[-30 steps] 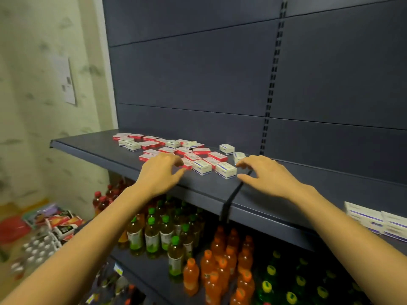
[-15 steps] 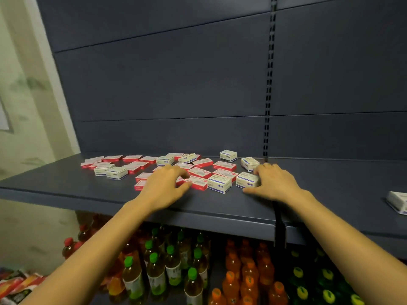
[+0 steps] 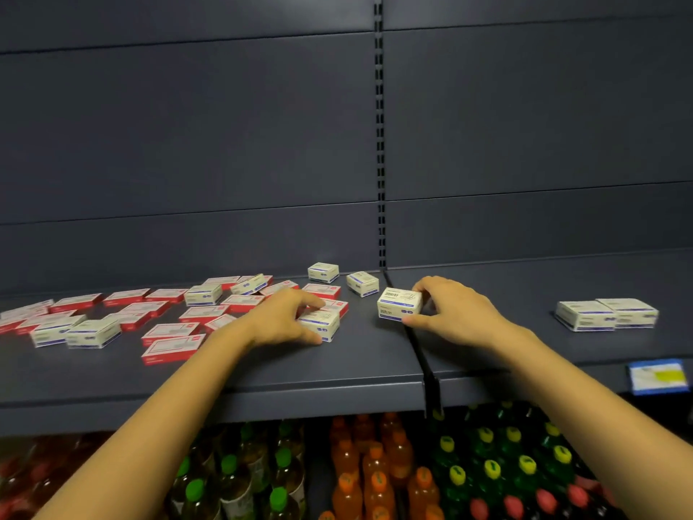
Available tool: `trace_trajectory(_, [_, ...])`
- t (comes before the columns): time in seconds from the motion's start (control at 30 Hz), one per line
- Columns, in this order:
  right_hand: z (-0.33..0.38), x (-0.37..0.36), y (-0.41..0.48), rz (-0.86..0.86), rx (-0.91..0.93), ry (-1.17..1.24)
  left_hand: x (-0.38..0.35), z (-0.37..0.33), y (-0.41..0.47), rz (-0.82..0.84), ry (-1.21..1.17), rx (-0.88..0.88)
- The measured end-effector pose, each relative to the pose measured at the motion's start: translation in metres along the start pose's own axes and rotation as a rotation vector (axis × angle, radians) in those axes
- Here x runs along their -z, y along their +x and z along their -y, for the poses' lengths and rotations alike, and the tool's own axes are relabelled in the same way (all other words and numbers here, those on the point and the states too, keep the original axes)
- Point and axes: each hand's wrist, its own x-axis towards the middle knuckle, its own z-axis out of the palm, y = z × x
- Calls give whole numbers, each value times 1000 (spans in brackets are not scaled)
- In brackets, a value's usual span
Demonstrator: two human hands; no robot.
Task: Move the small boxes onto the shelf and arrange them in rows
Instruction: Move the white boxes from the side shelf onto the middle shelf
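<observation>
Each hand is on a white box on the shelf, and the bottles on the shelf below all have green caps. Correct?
Not quite. The head view shows the left hand and right hand each on a white box on the shelf, but the bottles below have green caps, orange caps and yellow caps, not green only.

We count two hands [image 3: 285, 320], about nine white boxes [image 3: 323, 272], and roughly twenty red boxes [image 3: 172, 349].
</observation>
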Motion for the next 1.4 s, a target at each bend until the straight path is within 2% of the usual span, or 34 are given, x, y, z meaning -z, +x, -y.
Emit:
trace_trajectory(0.13, [-17, 10, -12, -29, -15, 29, -3, -1, 9, -30, 27, -9])
trace_trajectory(0.23, [-31, 18, -19, -59, -16, 39, -4, -13, 11, -166, 30, -46])
trace_trajectory(0.33, [-46, 29, -24, -89, -5, 46, -2, -37, 14, -302, -17, -111])
trace_trajectory(0.5, [-82, 53, -32, -144, 7, 72, -10, -94, 26, -345, -19, -143])
trace_trajectory(0.8, [-187, 114, -53, -140, 40, 104, -51, -221, 63, -320, -111, -187])
trace_trajectory(1.0, [-262, 127, -67, -119, 56, 148, -95, -288, 93, -272, -123, -221])
trace_trajectory(1.17, [-295, 123, -68, -75, 71, 176, -118, -311, 114, -201, -130, -182])
trace_trajectory(1.4, [-307, 112, -59, -14, 102, 188, -132, -311, 127, -120, -165, -165])
